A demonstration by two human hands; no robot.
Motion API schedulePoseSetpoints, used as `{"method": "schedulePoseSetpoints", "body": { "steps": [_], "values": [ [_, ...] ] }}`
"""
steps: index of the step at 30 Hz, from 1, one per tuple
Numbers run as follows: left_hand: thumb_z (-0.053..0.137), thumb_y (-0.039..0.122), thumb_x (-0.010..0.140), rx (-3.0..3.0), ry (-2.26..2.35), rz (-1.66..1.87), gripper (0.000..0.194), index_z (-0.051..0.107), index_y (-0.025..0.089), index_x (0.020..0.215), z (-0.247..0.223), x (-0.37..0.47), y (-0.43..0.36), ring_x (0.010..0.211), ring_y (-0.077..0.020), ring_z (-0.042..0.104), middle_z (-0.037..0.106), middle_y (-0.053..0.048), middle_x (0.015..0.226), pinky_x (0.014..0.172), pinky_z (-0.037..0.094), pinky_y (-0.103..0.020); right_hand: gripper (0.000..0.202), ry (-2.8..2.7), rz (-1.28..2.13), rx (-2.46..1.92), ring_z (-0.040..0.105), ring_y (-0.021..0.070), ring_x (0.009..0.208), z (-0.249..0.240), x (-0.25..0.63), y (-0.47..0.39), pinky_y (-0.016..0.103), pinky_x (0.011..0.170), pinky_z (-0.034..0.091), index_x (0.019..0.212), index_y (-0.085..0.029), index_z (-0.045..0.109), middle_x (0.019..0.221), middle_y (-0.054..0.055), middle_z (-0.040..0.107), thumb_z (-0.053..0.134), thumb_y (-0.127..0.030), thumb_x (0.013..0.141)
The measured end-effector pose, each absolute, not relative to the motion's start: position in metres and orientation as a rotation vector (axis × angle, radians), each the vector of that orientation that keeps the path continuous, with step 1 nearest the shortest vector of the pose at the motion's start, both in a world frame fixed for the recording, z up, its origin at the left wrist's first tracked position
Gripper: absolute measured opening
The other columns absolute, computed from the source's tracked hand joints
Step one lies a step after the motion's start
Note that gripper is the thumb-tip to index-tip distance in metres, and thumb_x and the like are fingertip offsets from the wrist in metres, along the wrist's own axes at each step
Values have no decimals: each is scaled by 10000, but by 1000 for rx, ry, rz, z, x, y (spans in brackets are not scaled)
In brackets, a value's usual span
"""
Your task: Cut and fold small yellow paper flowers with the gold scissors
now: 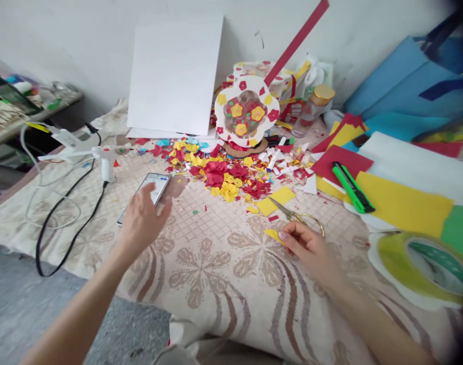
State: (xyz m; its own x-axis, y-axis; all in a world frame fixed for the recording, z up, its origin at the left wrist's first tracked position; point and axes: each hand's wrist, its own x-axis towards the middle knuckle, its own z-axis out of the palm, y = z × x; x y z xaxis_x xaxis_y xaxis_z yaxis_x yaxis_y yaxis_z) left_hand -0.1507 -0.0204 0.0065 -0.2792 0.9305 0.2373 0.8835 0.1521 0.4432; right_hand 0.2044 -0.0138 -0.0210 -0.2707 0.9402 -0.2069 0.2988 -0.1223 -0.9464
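My left hand is over the lower part of a smartphone with a lit white screen. Its fingers look loosely spread, slightly blurred, with nothing held; whether a fingertip touches the screen I cannot make out. Between thumb and fingers, my right hand pinches a small folded piece of yellow paper. Just beyond that hand lie gold-handled scissors, their blades across a yellow paper rectangle. Small red and yellow paper flowers are heaped on the patterned tablecloth between the hands.
A flower-shaped paper decoration with a red strip stands at the back beside a white board. A glue gun with a black cord sits left. On the right are a green utility knife, coloured sheets and a tape roll.
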Motion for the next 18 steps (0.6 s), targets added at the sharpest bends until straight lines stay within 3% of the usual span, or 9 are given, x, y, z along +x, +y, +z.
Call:
{"method": "schedulePoseSetpoints", "body": {
  "steps": [3, 6, 18],
  "values": [
    [550, 403, 794, 1729, 2590, 419, 763, 220, 36, 1376, 1, -188, -10, 1206, -444, 405, 438, -279, 1304, 942, 338, -550, 215, -1556, 1432, -1409, 428, 105, 534, -22, 203, -14, 231, 497, 358, 770, -205, 518, 605, -37, 465, 537, -398, 863],
    [488, 452, 825, 1736, 2545, 294, 807, 127, 18, 1401, -3, -198, 0, 1193, -435, 416, 440, -268, 1300, 944, 340, -529, 219, -1557, 1430, -1415, 420, 103, 529, -24, 203, -12, 232, 493, 350, 768, -205, 519, 598, -38, 461, 540, -403, 860],
    [550, 435, 795, 1724, 2570, 577, 846, 125, 76, 1433, -11, -205, 16, 1224, -434, 390, 427, -211, 1353, 990, 305, -568, 219, -1529, 1461, -1398, 447, 97, 532, -25, 204, -12, 223, 499, 371, 763, -203, 520, 603, -38, 479, 557, -398, 854]
  ]
}}
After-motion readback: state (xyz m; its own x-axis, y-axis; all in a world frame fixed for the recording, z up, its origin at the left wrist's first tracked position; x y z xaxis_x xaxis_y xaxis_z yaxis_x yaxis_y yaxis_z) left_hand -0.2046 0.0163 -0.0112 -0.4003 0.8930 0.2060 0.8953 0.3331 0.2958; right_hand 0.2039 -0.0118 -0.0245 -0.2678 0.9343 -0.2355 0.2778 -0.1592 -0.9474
